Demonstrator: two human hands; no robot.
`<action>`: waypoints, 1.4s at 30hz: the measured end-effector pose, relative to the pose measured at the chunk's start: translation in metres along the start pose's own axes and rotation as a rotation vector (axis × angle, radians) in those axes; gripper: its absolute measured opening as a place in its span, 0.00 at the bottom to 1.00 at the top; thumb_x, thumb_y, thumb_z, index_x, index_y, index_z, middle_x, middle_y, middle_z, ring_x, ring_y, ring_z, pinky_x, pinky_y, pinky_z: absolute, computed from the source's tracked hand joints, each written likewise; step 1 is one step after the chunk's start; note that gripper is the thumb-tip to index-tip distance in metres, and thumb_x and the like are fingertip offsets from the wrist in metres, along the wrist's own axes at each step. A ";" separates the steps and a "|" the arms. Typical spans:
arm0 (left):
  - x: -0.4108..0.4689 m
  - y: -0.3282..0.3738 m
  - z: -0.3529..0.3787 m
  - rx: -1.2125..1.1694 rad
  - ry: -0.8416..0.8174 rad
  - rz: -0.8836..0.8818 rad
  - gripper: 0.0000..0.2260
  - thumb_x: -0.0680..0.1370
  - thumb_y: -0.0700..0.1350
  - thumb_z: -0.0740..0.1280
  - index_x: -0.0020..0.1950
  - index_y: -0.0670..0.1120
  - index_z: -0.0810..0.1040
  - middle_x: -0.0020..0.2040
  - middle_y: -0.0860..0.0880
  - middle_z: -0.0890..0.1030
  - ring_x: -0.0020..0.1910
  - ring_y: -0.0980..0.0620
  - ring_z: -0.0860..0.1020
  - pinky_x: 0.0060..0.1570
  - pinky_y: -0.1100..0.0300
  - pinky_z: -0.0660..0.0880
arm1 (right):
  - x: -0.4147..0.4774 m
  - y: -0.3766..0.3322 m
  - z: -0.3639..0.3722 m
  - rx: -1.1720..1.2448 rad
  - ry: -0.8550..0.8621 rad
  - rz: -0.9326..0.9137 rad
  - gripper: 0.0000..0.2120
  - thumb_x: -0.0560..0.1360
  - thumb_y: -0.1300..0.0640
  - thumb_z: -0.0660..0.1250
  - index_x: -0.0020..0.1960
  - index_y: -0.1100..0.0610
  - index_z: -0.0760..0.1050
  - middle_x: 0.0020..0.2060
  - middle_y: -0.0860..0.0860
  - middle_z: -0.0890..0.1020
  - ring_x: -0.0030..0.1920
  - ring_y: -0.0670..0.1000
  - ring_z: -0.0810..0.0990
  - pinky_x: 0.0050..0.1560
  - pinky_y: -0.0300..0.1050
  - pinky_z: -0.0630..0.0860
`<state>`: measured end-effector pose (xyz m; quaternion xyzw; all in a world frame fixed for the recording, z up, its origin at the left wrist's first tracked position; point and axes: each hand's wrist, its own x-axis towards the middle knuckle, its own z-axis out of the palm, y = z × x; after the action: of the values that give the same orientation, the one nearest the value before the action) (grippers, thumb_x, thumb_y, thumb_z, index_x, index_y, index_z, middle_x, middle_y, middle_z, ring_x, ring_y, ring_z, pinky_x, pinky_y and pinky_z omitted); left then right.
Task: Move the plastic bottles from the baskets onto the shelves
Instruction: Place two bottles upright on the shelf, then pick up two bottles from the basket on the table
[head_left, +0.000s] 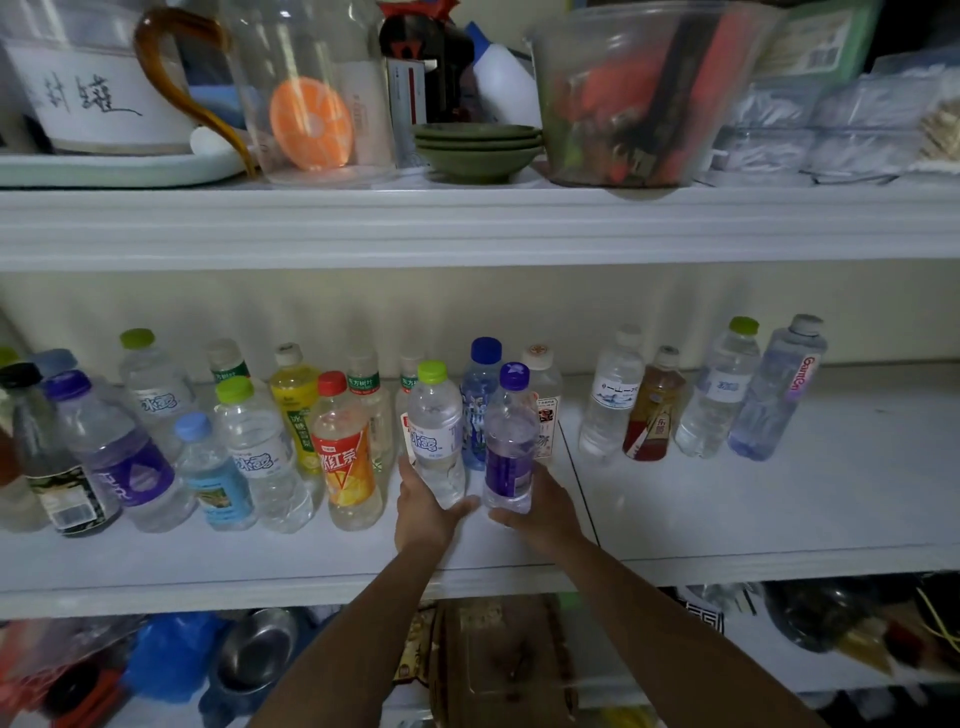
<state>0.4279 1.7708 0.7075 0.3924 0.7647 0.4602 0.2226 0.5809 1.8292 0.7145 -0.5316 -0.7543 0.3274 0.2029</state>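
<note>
Left hand (423, 512) grips a green-capped water bottle (436, 434), right hand (540, 512) a purple-capped bottle (510, 441), on the shelf (727, 514); releasing gently should keep neighbours beyond the fingers upright.

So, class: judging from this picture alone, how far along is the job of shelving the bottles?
Done: many bottles already stand on the middle shelf. In hand: the left hand grips a green-capped bottle, and the right hand a purple-capped bottle, both near the shelf's front. Left: cannot tell, as no baskets are in view.
</note>
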 end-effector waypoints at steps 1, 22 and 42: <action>-0.003 0.001 -0.001 0.004 -0.009 -0.002 0.51 0.64 0.52 0.80 0.77 0.47 0.50 0.74 0.45 0.66 0.72 0.42 0.66 0.68 0.43 0.66 | -0.003 0.004 -0.001 -0.066 0.015 0.003 0.36 0.59 0.36 0.72 0.63 0.50 0.69 0.56 0.49 0.79 0.58 0.52 0.78 0.58 0.49 0.75; -0.263 -0.058 -0.159 1.132 0.113 -0.086 0.39 0.77 0.68 0.53 0.72 0.52 0.30 0.74 0.49 0.32 0.74 0.49 0.32 0.70 0.49 0.29 | -0.169 -0.044 0.029 -0.793 -0.381 -0.687 0.45 0.75 0.31 0.54 0.78 0.57 0.39 0.78 0.55 0.40 0.77 0.54 0.38 0.74 0.58 0.36; -0.828 -0.175 -0.406 1.073 0.810 -1.188 0.46 0.57 0.67 0.77 0.70 0.46 0.73 0.66 0.41 0.76 0.65 0.40 0.75 0.67 0.45 0.54 | -0.675 -0.299 0.278 -0.519 -0.867 -1.775 0.45 0.76 0.33 0.56 0.78 0.57 0.37 0.78 0.53 0.39 0.77 0.52 0.36 0.74 0.55 0.34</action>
<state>0.5649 0.8427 0.7301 -0.2092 0.9738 -0.0470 -0.0762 0.4370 1.0549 0.7597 0.3558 -0.9324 0.0497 -0.0395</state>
